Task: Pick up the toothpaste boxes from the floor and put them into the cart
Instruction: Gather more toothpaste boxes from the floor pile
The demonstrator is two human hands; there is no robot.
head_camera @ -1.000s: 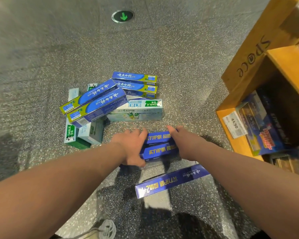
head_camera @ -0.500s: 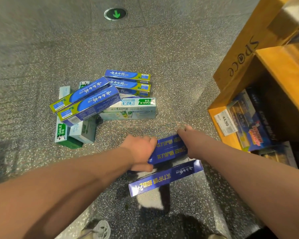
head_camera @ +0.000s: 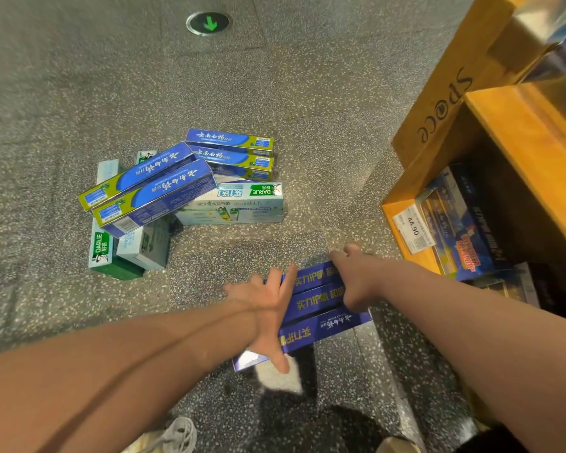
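Left hand [head_camera: 265,308]: fingers spread, pressing dark blue boxes [head_camera: 314,302].
Right hand [head_camera: 356,282]: gripping their other end.
Beyond hands: toothpaste pile [head_camera: 183,191].
Right of hands: wooden shelf [head_camera: 510,132].

Shop: wooden shelf [head_camera: 517,132] with price tag [head_camera: 412,228] and boxed goods [head_camera: 461,237]; toothpaste boxes [head_camera: 164,188] on speckled floor [head_camera: 307,93] bearing green arrow marker [head_camera: 209,23].

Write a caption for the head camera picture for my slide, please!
Left hand presses, right hand grips dark blue toothpaste boxes; more boxes lie heaped on the speckled floor.
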